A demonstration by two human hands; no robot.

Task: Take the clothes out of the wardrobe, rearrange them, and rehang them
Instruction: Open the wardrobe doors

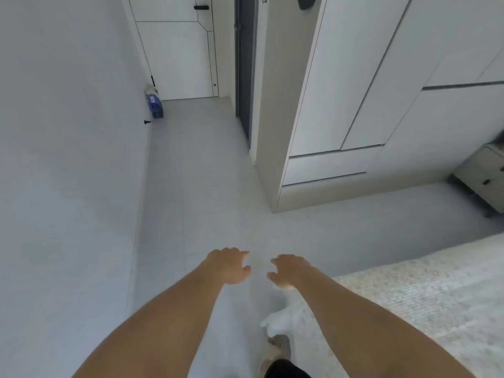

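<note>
The white wardrobe (354,105) stands ahead on the right with its tall doors closed, and no clothes show. Both my arms reach forward over the grey floor. My left hand (227,266) hangs palm down with fingers curled loosely apart and holds nothing. My right hand (290,270) hovers beside it, a small gap between them, fingers spread and empty. Both hands are well short of the wardrobe.
A bed (425,309) with a pale textured cover fills the lower right. A small bedside cabinet (482,173) stands at the right edge. A white door (177,58) closes the corridor's far end, with a blue package (155,105) by the left wall. My foot (278,347) shows below.
</note>
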